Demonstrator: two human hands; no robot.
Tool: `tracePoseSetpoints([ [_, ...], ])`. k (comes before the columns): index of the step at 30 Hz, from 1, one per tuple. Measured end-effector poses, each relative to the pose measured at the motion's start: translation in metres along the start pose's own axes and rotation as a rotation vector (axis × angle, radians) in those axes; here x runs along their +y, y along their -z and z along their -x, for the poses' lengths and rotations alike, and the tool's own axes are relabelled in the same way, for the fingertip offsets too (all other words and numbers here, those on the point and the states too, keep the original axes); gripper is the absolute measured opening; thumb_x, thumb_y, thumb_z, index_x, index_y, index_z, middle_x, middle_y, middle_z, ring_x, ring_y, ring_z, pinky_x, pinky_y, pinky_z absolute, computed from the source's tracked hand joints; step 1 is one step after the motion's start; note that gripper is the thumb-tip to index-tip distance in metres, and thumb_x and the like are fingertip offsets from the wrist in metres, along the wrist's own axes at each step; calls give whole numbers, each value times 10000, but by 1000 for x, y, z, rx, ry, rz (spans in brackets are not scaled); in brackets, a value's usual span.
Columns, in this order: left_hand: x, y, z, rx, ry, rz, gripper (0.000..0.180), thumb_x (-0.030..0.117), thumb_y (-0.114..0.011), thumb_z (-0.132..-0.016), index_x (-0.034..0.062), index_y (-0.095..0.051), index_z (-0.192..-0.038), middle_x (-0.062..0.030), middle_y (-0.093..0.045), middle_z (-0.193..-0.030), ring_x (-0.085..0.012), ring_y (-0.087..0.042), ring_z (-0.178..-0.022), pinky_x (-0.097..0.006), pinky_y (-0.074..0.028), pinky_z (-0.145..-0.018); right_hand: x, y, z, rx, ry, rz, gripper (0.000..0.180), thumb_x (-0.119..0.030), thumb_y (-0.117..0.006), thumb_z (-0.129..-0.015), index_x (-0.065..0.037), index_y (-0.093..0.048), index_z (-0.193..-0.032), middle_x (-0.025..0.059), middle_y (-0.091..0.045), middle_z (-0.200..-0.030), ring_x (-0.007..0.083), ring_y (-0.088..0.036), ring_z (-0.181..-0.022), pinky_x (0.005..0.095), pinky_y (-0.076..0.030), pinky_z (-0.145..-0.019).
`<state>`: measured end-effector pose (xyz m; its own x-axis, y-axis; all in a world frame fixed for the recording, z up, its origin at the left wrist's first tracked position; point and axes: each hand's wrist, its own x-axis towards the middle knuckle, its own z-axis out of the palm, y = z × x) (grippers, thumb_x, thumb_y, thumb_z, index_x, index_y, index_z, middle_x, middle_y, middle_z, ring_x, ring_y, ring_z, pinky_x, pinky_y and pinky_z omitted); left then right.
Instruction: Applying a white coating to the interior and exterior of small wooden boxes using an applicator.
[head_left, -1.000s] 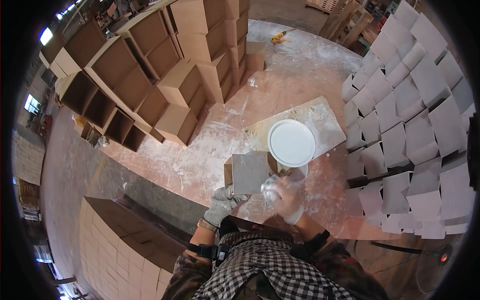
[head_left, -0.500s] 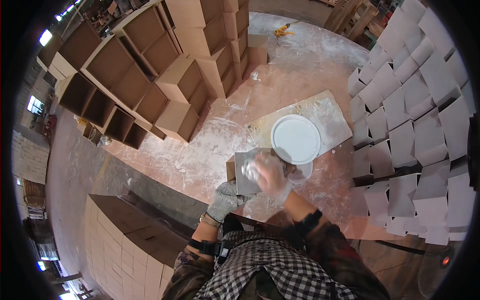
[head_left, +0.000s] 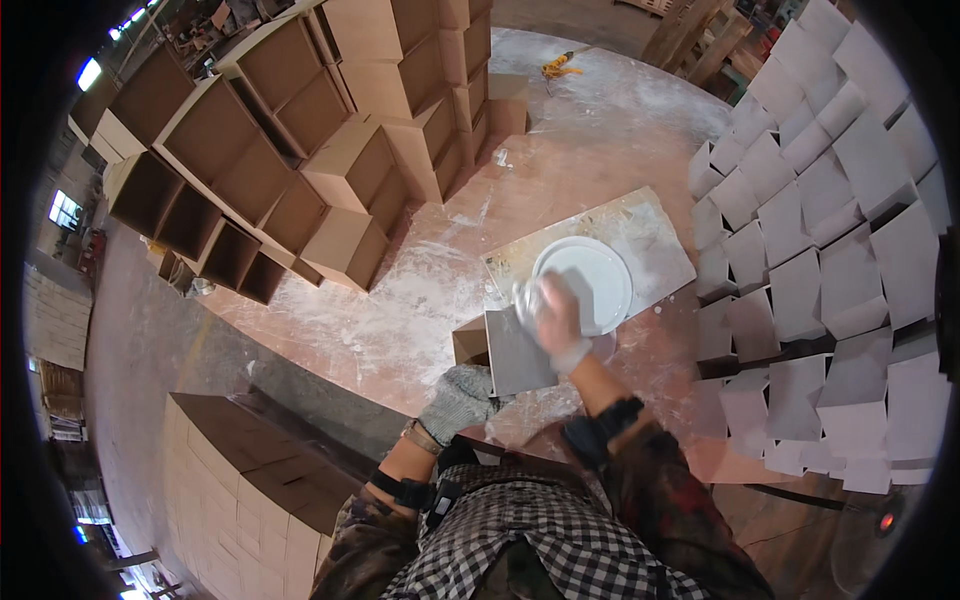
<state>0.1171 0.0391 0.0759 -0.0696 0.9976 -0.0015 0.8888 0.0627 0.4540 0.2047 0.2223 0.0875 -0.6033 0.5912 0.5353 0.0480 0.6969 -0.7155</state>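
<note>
The right hand has slid up over the grey block, its fingers spread and blurred above the top edge. The gloved left hand grips the block's lower corner. Beside them a white bucket sits on a dusty board.

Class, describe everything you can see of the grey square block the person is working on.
The grey square block looks like a box-shaped piece with a flat, matte grey top and a tan, cardboard-like side facing left. It sits tilted on the dusty reddish floor, just below the round white bowl. The gloved left hand grips its lower left corner; the blurred right hand rests over its upper right edge.
</note>
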Motion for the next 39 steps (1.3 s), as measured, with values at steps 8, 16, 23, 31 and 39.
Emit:
tracePoseSetpoints([
  [8, -16, -2, 6, 24, -57, 160, 363, 407, -593, -847, 116, -644, -1057, -142, -664, -937, -340, -644, -826, -403, -525, -711, -41, 10, 45, -147, 55, -94, 130, -71, -511, -745, -67, -605, -835, 156, -597, -820, 355, -588, -752, 445, -463, -648],
  [16, -16, -16, 3, 147, -75, 250, 324, 386, -591, -813, 96, -666, -935, -155, -659, -817, -343, -638, -758, -443, -510, -660, 0, -3, -2, 27, 2, 24, 177, -152, -489, -813, -20, -582, -885, 188, -570, -863, 383, -560, -780, 432, -449, -675],
  [23, -20, -9, 13, -35, 33, 196, 318, 352, -640, -810, 122, -677, -1027, -123, -681, -932, -316, -650, -839, -373, -525, -729, -65, 31, 83, -125, 35, -110, 138, -151, -535, -826, -51, -628, -845, 140, -598, -812, 299, -586, -715, 394, -462, -646],
  [31, -26, -14, 11, -24, -18, 199, 254, 296, -623, -818, 132, -677, -1004, -125, -676, -915, -321, -649, -811, -377, -527, -712, -60, 23, 50, -43, 58, -144, 116, -144, -538, -827, -55, -611, -843, 143, -575, -746, 317, -579, -654, 426, -458, -617],
  [39, -13, 15, -3, -103, -115, 54, 189, 247, -624, -790, 155, -683, -944, -114, -673, -865, -330, -643, -770, -395, -527, -679, -10, -21, -48, -25, -140, 94, 185, -130, -541, -779, -20, -607, -912, 200, -615, -887, 416, -584, -805, 470, -463, -700],
])
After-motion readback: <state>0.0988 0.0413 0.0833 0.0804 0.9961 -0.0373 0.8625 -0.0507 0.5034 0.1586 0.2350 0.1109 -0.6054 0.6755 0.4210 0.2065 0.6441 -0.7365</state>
